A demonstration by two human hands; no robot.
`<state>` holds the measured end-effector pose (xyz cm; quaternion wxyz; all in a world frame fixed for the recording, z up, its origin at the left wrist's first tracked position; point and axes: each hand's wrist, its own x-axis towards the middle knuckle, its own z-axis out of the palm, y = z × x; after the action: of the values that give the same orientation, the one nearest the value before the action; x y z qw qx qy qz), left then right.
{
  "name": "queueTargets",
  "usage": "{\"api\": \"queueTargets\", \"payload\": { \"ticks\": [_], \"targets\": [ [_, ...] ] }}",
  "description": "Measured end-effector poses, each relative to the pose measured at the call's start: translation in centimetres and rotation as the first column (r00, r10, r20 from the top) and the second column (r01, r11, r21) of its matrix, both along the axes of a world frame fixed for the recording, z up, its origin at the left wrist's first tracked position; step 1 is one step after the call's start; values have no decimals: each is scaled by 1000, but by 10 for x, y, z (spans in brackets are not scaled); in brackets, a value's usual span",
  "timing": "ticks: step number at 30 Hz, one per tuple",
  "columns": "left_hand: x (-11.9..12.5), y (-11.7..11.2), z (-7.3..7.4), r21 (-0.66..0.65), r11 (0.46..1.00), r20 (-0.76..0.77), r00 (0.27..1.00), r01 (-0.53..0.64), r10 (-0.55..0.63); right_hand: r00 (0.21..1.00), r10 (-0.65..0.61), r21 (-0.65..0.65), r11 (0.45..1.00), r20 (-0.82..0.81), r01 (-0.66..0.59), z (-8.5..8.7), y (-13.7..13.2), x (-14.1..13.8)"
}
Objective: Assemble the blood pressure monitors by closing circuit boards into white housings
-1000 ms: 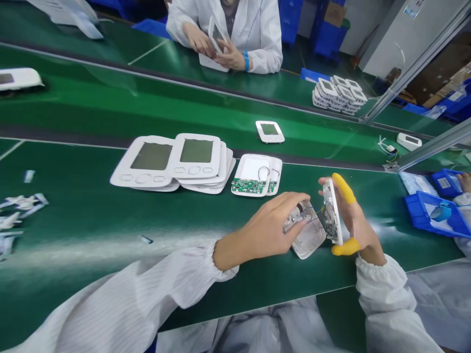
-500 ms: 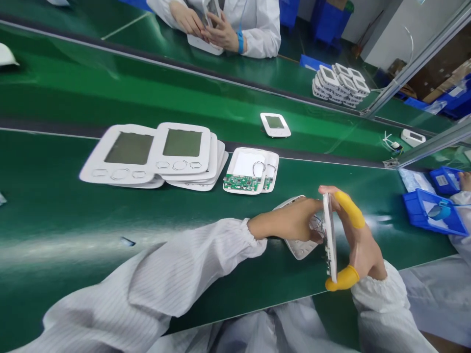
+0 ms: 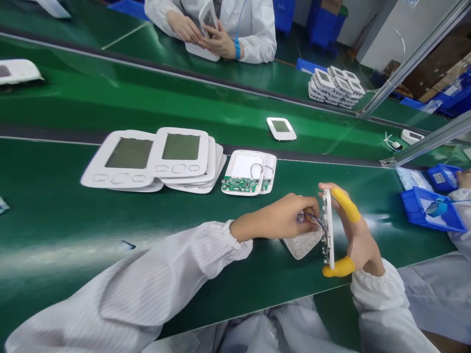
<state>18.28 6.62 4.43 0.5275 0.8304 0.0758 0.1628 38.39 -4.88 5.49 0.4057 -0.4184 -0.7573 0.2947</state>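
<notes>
The light on my counter [image 3: 55, 215] is bright and rather cool, and it seems to fall from above. A long pale glare lies across the surface at the left, and a smaller shine sits just beyond my right hand [image 3: 362, 240]. My white left sleeve [image 3: 165, 279] catches much light, with soft grey shadows in its folds. The far background around the blue bins [image 3: 326, 27] is dimmer (there the details become muddy). Toward the borders the view looks stretched, and the thin wires [image 3: 317, 221] appear slightly smeared.
</notes>
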Motion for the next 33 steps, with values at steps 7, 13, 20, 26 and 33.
{"api": "queueTargets", "payload": {
  "ticks": [7,13,20,26,33],
  "targets": [
    [-15,-16,-28,352,915,186,972,-199,140,963,83,-99,993,256,-59,2,9,-7],
    [-29,-16,-48,350,917,282,955,-190,90,892,209,-244,963,401,-117,-6,9,-15],
    [-54,-2,-46,338,925,328,943,-175,59,897,-17,-178,978,441,106,-12,66,14],
    [-78,-7,-51,357,908,381,922,-218,72,616,-584,16,732,530,681,-46,186,28],
    [-86,-13,-69,443,841,373,917,-312,144,366,-762,59,465,534,883,-65,269,18]
  ]
}}
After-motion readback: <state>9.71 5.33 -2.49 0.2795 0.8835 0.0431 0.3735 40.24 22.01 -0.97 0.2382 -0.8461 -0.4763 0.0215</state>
